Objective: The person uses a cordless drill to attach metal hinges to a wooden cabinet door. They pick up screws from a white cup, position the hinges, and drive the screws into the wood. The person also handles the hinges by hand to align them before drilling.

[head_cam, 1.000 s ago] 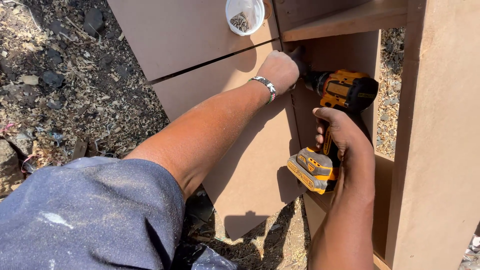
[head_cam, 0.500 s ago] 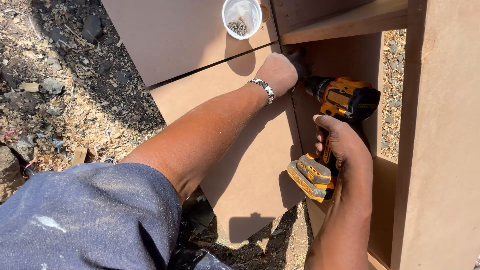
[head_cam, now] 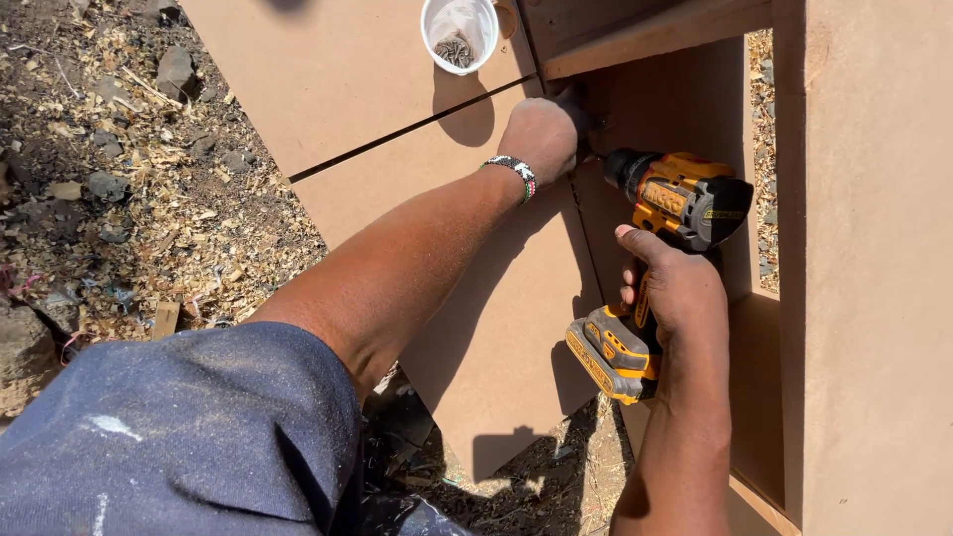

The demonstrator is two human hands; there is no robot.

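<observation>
My right hand [head_cam: 673, 290] grips the handle of a yellow and black cordless drill [head_cam: 667, 213], its nose pointing left at the inner wall of a brown board cabinet [head_cam: 864, 258]. My left hand [head_cam: 541, 137], with a beaded band at the wrist, is closed at the drill's tip against the upright panel [head_cam: 496, 328], just under a shelf [head_cam: 655, 38]. Whatever the fingers pinch there is hidden. A white plastic cup of screws [head_cam: 459, 32] stands on the flat board [head_cam: 328, 69] above my left hand.
Wood shavings, stones and dirt [head_cam: 119, 189] cover the ground on the left. My knee in dusty blue cloth [head_cam: 169, 437] fills the bottom left. The cabinet's wide side panel stands on the right.
The view has shifted slightly; both hands and the drill stay at the same spot on the panel.
</observation>
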